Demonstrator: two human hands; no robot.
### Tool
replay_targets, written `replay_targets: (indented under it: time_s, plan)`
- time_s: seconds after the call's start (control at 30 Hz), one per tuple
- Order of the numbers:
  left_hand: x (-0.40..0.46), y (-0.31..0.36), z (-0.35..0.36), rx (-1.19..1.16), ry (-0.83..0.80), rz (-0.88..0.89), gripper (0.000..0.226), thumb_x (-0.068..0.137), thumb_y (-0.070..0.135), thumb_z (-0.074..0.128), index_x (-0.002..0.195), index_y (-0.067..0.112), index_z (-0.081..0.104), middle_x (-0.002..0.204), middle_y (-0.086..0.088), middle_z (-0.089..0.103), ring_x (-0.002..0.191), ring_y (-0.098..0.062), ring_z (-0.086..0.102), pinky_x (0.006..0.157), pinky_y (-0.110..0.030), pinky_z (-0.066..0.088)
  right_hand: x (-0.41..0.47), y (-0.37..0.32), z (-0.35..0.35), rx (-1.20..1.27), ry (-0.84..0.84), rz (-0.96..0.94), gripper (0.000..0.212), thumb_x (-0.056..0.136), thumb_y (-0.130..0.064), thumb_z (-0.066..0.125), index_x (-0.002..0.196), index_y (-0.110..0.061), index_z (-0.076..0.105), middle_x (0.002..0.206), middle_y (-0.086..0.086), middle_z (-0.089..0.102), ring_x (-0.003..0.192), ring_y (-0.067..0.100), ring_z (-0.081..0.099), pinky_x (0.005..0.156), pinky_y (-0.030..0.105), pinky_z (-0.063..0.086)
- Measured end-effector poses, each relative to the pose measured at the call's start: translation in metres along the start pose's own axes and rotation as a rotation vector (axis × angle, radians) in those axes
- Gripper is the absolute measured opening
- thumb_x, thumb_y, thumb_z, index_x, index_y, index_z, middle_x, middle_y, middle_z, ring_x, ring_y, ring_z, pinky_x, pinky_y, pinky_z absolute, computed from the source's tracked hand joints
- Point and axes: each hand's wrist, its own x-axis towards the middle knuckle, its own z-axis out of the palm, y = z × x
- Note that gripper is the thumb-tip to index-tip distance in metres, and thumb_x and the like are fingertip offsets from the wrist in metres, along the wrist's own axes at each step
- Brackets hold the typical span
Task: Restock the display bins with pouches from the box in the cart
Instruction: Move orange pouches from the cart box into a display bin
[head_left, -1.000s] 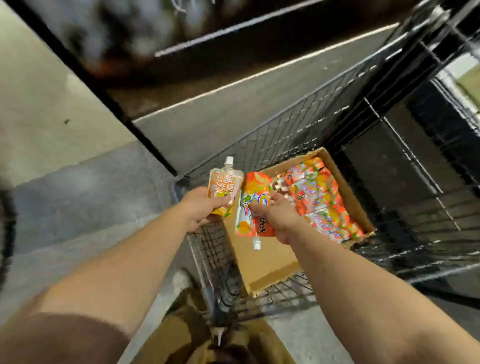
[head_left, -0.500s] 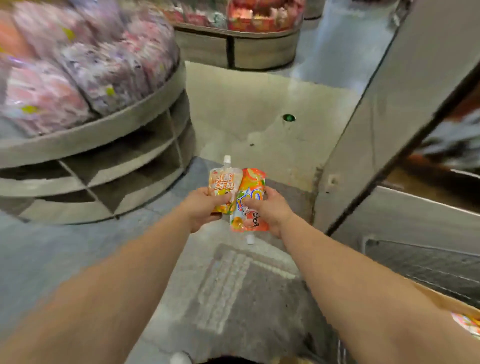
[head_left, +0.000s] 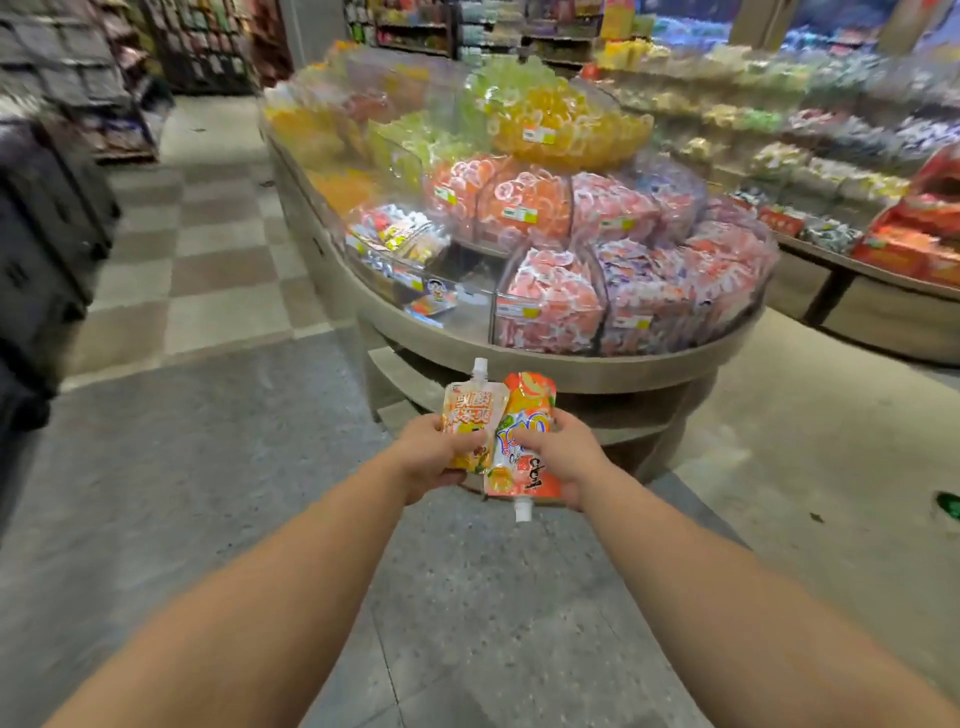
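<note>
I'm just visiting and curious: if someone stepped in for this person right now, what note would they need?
Left hand: grips the pale yellow pouch, spout up.
Right hand: grips the orange pouch, spout down.
Both pouches are held side by side in front of the round display stand, above the floor.
Done: two pouches are in hand.
Left: put each into its bin; the cart and box are out of view.

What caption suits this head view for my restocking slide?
Left hand and right hand each hold a spouted pouch before the round display bins.
</note>
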Motion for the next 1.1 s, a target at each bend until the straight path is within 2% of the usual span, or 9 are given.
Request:
replay_targets:
  time_s: [0.23, 0.37, 0.53, 0.63, 0.73, 0.83, 0.93, 1.0, 1.1]
  plan:
    - [0.105, 0.036, -0.107, -0.063, 0.175, 0.022, 0.035, 0.084, 0.020, 0.074, 0.114, 0.009, 0.060, 0.104, -0.007, 0.070, 0.087, -0.020, 0.065, 0.070, -0.032, 0.055, 0.136, -0.034, 0.103, -0.067, -0.157, 0.026, 0.038, 0.079, -0.004, 0.075, 0.113, -0.012, 0.060, 0.104, 0.013, 0.071, 0.088, 0.031, 0.071, 0.081, 0.052, 0.057]
    - [0.176, 0.078, -0.156, -0.050, 0.185, 0.013, 0.030, 0.085, 0.022, 0.074, 0.110, 0.009, 0.063, 0.095, -0.006, 0.072, 0.083, -0.018, 0.066, 0.072, -0.033, 0.055, 0.223, -0.073, 0.148, -0.087, -0.208, 0.038, 0.028, 0.081, 0.000, 0.071, 0.102, -0.014, 0.061, 0.103, 0.014, 0.071, 0.088, 0.032, 0.071, 0.081, 0.052, 0.057]
    - [0.258, 0.129, -0.223, -0.087, 0.252, 0.065, 0.031, 0.084, 0.020, 0.075, 0.110, 0.010, 0.061, 0.099, -0.009, 0.073, 0.081, -0.018, 0.067, 0.069, -0.032, 0.055, 0.324, -0.122, 0.213, -0.121, -0.294, 0.031, 0.031, 0.083, 0.000, 0.069, 0.110, -0.011, 0.058, 0.105, 0.016, 0.071, 0.088, 0.033, 0.071, 0.078, 0.051, 0.057]
    - [0.300, 0.139, -0.268, -0.069, 0.258, 0.044, 0.025, 0.084, 0.017, 0.074, 0.106, 0.013, 0.062, 0.097, -0.006, 0.073, 0.083, -0.019, 0.065, 0.081, -0.035, 0.051, 0.372, -0.128, 0.256, -0.167, -0.309, 0.055, 0.036, 0.082, -0.001, 0.070, 0.115, -0.008, 0.058, 0.103, 0.016, 0.071, 0.083, 0.031, 0.072, 0.071, 0.045, 0.059]
    - [0.354, 0.154, -0.317, -0.028, 0.213, 0.028, 0.022, 0.084, 0.016, 0.072, 0.104, 0.015, 0.064, 0.088, -0.002, 0.072, 0.076, -0.018, 0.061, 0.077, -0.031, 0.044, 0.422, -0.134, 0.297, -0.182, -0.303, 0.060, 0.032, 0.083, -0.002, 0.070, 0.112, -0.011, 0.058, 0.100, 0.013, 0.071, 0.075, 0.025, 0.071, 0.059, 0.033, 0.057]
    - [0.418, 0.173, -0.363, 0.015, 0.146, 0.009, 0.021, 0.084, 0.019, 0.073, 0.103, 0.015, 0.064, 0.080, 0.001, 0.070, 0.064, -0.013, 0.059, 0.064, -0.025, 0.042, 0.473, -0.140, 0.331, -0.134, -0.223, 0.040, 0.027, 0.083, -0.001, 0.070, 0.107, -0.009, 0.060, 0.103, 0.017, 0.070, 0.078, 0.027, 0.069, 0.062, 0.032, 0.055]
    - [0.471, 0.200, -0.397, 0.046, 0.004, -0.069, 0.005, 0.087, 0.013, 0.069, 0.090, 0.012, 0.065, 0.070, -0.002, 0.069, 0.054, -0.011, 0.059, 0.051, -0.019, 0.044, 0.510, -0.153, 0.356, -0.111, -0.133, 0.050, 0.026, 0.084, 0.000, 0.068, 0.109, -0.005, 0.061, 0.103, 0.016, 0.070, 0.075, 0.023, 0.068, 0.063, 0.030, 0.056]
    - [0.501, 0.222, -0.412, 0.078, -0.090, -0.095, 0.006, 0.088, 0.008, 0.067, 0.083, 0.011, 0.064, 0.066, -0.003, 0.068, 0.050, -0.009, 0.061, 0.045, -0.017, 0.044, 0.530, -0.165, 0.364, -0.106, -0.098, 0.039, 0.023, 0.084, -0.001, 0.069, 0.106, -0.007, 0.063, 0.104, 0.017, 0.071, 0.077, 0.024, 0.068, 0.069, 0.033, 0.056]
    - [0.552, 0.255, -0.421, 0.146, -0.180, -0.055, 0.010, 0.084, 0.009, 0.071, 0.077, 0.009, 0.064, 0.064, -0.005, 0.067, 0.050, -0.010, 0.061, 0.045, -0.018, 0.046, 0.557, -0.180, 0.354, -0.067, 0.009, 0.017, 0.019, 0.078, -0.003, 0.074, 0.094, -0.010, 0.066, 0.103, 0.022, 0.071, 0.082, 0.030, 0.066, 0.079, 0.047, 0.055]
